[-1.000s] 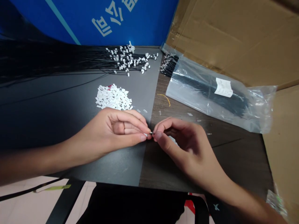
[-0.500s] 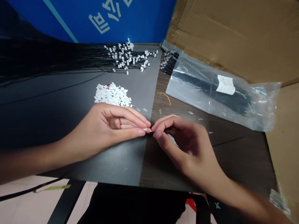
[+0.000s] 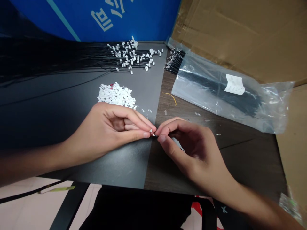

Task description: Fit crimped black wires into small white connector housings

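Between thumb and fingertips, my left hand (image 3: pixel 120 124) pinches a small white connector housing (image 3: pixel 151 130), mostly covered by the fingers. Facing it, my right hand (image 3: pixel 189 143) is closed on a thin black wire whose shiny metal terminal (image 3: pixel 154 135) pokes out from the fingertips. The two sets of fingertips nearly meet; whether terminal and housing touch I cannot tell. Behind my left hand lies a pile of loose white connector housings (image 3: pixel 116 95). Part of a pale object (image 3: pixel 178 143) shows below my right fingers.
Black wires with white connectors (image 3: pixel 134 57) lie at the back left. A clear plastic bag (image 3: pixel 216 86) of black wires lies back right, against cardboard (image 3: pixel 240 35). A yellow strand (image 3: pixel 171 97) and several tiny clear pieces (image 3: pixel 197 114) are scattered on the table. A blue panel (image 3: pixel 144 22) stands behind.
The view has shifted slightly. The white housing has turned a little in my left fingertips and sits just above the terminal. Both hands keep nearly the same place.
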`<state>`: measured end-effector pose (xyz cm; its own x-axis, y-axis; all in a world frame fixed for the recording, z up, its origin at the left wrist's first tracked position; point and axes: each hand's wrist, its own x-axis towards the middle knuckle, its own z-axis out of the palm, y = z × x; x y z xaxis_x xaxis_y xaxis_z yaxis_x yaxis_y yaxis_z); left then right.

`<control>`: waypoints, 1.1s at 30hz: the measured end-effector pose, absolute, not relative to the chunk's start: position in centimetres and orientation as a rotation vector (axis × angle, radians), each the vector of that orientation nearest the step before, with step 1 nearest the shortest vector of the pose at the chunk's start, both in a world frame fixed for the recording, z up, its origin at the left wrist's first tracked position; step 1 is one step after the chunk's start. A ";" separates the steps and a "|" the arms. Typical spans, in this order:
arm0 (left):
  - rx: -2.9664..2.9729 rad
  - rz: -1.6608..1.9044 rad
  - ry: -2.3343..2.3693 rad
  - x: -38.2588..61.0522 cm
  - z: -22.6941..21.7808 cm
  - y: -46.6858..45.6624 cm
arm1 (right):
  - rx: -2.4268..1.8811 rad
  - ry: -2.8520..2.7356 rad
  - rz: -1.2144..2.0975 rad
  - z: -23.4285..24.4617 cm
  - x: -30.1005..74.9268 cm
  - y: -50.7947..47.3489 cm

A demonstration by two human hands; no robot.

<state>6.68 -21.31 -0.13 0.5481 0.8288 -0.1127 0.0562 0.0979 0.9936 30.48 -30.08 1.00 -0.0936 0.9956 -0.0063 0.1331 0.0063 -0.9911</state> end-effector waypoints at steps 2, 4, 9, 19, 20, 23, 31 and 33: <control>1.381 0.690 0.841 6.7 -0.1 -21.4 | -1.257 -1.359 1.222 1.1 30.4 -30.1; 1.381 0.700 0.832 6.7 0.0 -21.4 | -1.238 -1.334 1.262 1.2 30.3 -30.1; 1.430 0.717 0.789 6.7 0.5 -21.5 | -1.234 -1.302 1.339 1.4 30.4 -30.0; 1.528 0.760 0.757 6.6 -0.2 -21.5 | -1.252 -1.225 1.418 1.3 30.3 -29.9; 1.542 0.753 0.756 6.6 -0.2 -21.5 | -1.250 -1.220 1.419 1.3 30.3 -29.9; 1.568 0.766 0.759 6.5 -0.2 -21.6 | -1.252 -1.221 1.417 1.3 30.2 -29.9; 1.639 0.752 0.773 6.3 0.1 -21.6 | -1.242 -1.253 1.420 1.4 30.2 -29.8; 1.660 0.756 0.784 6.4 0.1 -21.7 | -1.256 -1.274 1.425 1.5 30.3 -29.7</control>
<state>6.37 -21.69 0.14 0.5778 0.8117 0.0853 0.1146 -0.1841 0.9762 30.29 -29.75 1.49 -0.1574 0.9766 -0.1466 0.0367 -0.1425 -0.9891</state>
